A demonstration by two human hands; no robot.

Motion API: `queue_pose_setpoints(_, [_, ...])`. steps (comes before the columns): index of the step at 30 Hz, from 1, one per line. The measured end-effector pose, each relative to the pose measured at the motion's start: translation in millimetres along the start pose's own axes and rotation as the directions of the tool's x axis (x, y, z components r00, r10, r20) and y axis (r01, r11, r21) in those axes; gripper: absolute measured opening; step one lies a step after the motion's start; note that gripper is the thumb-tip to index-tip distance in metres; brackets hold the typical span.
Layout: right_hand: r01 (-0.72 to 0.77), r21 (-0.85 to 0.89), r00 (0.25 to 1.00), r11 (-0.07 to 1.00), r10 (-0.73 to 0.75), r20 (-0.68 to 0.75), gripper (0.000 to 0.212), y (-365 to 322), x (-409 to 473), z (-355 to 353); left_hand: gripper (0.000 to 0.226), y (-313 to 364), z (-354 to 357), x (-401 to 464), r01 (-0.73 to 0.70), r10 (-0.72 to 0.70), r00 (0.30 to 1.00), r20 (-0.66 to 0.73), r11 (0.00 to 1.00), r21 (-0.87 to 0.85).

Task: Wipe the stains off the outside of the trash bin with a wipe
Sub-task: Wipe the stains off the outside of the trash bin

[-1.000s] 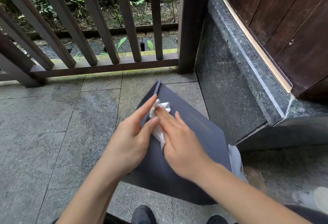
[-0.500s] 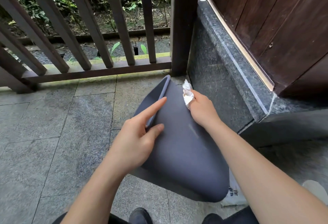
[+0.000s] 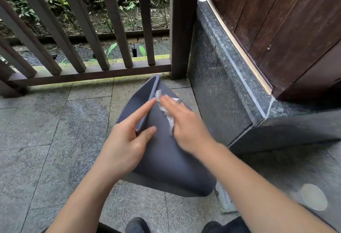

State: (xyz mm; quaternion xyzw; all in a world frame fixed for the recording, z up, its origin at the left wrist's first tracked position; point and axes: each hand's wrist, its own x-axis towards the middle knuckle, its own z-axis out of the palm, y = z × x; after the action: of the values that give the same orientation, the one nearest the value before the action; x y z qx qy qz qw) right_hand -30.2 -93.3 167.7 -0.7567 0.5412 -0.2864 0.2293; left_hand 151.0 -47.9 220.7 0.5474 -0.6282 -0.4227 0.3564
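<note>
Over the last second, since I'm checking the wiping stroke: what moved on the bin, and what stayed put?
The right hand carried the wipe from the middle of the bin's side out to its far right edge, then back left toward the rim; it now presses the wipe flat near the top. The left hand stayed on the rim, holding the tipped bin steady.

white packet (image 3: 225, 200) beside bin, dark print, unreadable

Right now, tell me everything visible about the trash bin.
The trash bin is dark grey, smooth and matte, plastic by its look, lying tipped on the stone floor with its rim toward the railing. The left hand grips the rim; the right hand presses a crumpled white wipe flat against its upturned side.
</note>
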Motion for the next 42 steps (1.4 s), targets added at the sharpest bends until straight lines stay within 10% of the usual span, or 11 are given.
queue_pose_setpoints(4, [0.037,-0.051,0.999,0.998,-0.038,-0.013,0.072,-4,-13,16,0.065,1,-3,-7,0.029,-0.032,0.999,-0.025,0.993,-0.113])
queue_pose_setpoints(15, [-0.641,-0.119,0.754,0.758,0.651,0.086,0.065,84,-37,-12,0.065,1,-1,-22,0.041,-0.064,0.992,-0.104,0.977,-0.209])
queue_pose_setpoints(19, [-0.565,-0.111,0.82,0.818,0.572,0.04,0.065,67,-35,-17,0.066,0,-2,-22,0.027,-0.056,0.983,-0.175,0.986,-0.166])
queue_pose_setpoints(23, [-0.145,-0.037,0.983,0.989,0.148,0.11,0.068,1,-34,-10,0.064,10,5,-18,0.021,-0.054,0.984,-0.167,0.981,-0.194])
queue_pose_setpoints(28, [0.187,0.007,0.972,0.982,-0.186,0.145,0.072,-42,-58,-4,0.063,12,9,-19,-0.007,-0.02,0.972,-0.235,0.994,-0.11])
queue_pose_setpoints(33, [-0.171,-0.123,0.972,0.978,0.188,0.143,0.091,11,-44,-24,0.06,13,13,-18,-0.013,-0.042,0.939,-0.341,0.988,-0.157])
queue_pose_setpoints(37, [-0.513,-0.224,0.805,0.829,0.555,0.211,0.073,47,-36,-37,0.062,17,13,-20,-0.016,-0.022,0.943,-0.332,0.994,-0.112])
queue_pose_setpoints(42, [-0.312,-0.189,0.925,0.931,0.343,0.162,0.076,-3,-40,-22,0.059,8,10,-15,0.017,-0.054,0.935,-0.35,0.994,-0.109])
